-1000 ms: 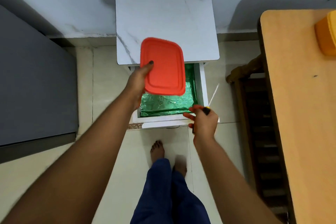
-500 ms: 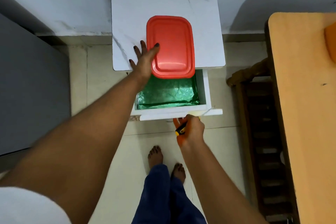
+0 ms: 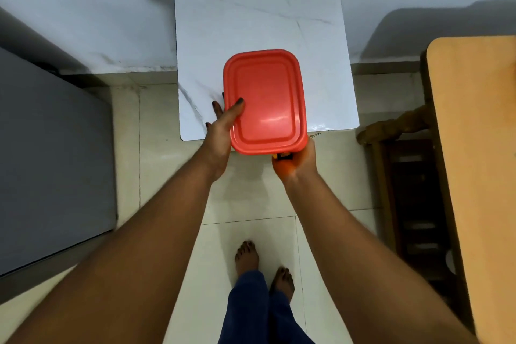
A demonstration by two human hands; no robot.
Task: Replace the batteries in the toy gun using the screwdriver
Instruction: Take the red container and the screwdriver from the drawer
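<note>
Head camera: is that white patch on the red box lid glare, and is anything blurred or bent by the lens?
Head view: the pale patch on the red box lid is a soft light reflection; another shines on the white tabletop near its front right corner. The forearms look slightly smeared, and the wide lens bows the wooden table edge. The screwdriver in the right hand is mostly hidden.

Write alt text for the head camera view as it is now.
Seen from above, a person's left hand grips a red lidded container over a white marble-patterned cabinet top. The right hand, at the container's near edge, holds a yellow-and-black screwdriver handle. Bare feet stand on pale floor tiles.
</note>
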